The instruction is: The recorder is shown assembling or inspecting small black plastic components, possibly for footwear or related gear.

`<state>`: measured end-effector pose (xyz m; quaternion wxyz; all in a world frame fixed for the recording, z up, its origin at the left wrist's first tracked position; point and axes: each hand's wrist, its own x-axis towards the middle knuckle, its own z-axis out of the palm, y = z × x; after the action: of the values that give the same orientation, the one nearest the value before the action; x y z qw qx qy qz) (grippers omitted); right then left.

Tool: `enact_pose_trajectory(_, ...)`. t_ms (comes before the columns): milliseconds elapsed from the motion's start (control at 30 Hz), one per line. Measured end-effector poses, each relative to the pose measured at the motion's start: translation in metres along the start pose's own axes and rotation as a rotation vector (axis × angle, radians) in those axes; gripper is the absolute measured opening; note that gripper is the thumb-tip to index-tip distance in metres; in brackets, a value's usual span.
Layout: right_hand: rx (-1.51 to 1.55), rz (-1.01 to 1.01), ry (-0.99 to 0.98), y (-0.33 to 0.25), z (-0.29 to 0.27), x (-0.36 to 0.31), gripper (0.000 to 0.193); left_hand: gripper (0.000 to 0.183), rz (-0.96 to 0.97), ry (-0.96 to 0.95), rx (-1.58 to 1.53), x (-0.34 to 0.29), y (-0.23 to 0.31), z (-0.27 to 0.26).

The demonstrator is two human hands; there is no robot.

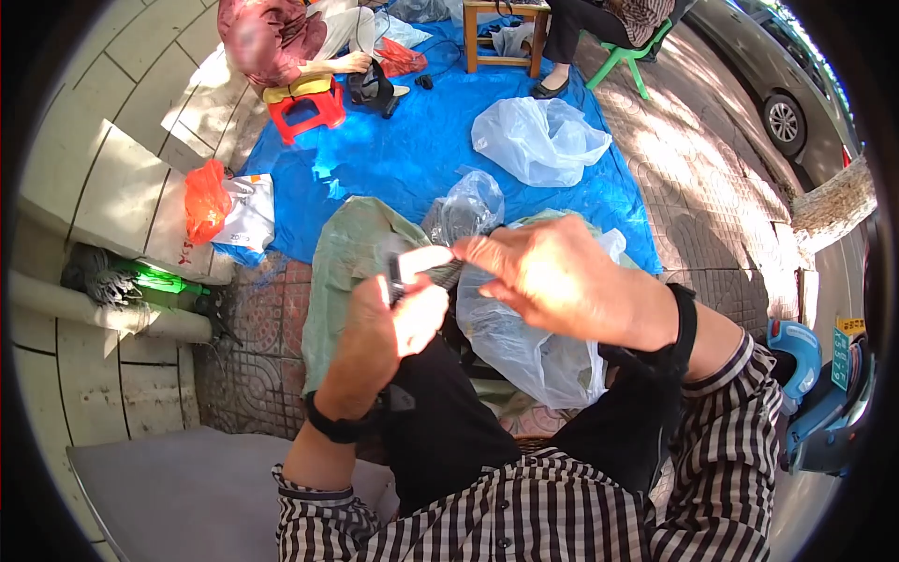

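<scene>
In front of my lap, my left hand (417, 317) is closed round a small dark piece with a greyish edge (396, 281), its kind unclear. My right hand (562, 281) reaches in from the right, thumb and forefinger pinched close to the left fingertips. Whatever the pinch holds is too small to make out. Just beyond the fingers lies a clear plastic bag (479, 199) with dark contents. A translucent white bag (538, 361) sits below my right hand, partly covered by it. Pale green woven sacking (337, 272) spreads to the left.
A blue tarp (393, 164) covers the ground ahead, with another white plastic bag (541, 140) on it. Beyond are a red stool (309, 110), a wooden stool (506, 37) and two seated people. An orange bag (206, 199) lies left; a tree trunk (836, 204) and parked car stand right.
</scene>
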<state>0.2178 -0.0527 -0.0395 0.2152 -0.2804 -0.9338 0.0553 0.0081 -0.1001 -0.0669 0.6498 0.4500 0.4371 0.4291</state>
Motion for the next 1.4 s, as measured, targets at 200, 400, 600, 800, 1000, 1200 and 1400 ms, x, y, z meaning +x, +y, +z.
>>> enact_pose_trajectory(200,0.230,0.351,-0.182,0.034,0.025,-0.073,0.023,0.018,0.087,0.116,0.004,0.042,-0.032,-0.074)
enact_pose_trajectory(400,0.354,0.787,-0.164,0.021,-0.019,-0.137,0.020,0.004,-0.127,0.132,0.091,0.135,-0.088,-0.091)
enact_pose_trajectory(600,0.414,1.041,0.055,0.042,-0.051,-0.195,0.017,0.018,0.094,0.136,1.095,0.221,-0.137,-0.064)
enact_pose_trajectory(800,0.364,1.137,-0.055,0.091,0.015,-0.266,0.016,0.014,0.304,-0.168,1.250,0.268,-0.168,-0.012)
enact_pose_trajectory(1000,0.445,1.134,-0.108,0.126,0.113,-0.302,0.022,0.016,0.217,-0.388,1.481,0.298,-0.211,-0.007)
enact_pose_trajectory(1200,0.287,1.128,-0.521,0.142,0.090,-0.359,0.016,0.023,0.031,-0.435,1.762,0.305,-0.283,-0.043)
enact_pose_trajectory(1400,0.168,1.308,-0.059,0.152,-0.064,-0.376,0.020,0.022,0.214,-0.375,1.596,0.322,-0.268,-0.149)
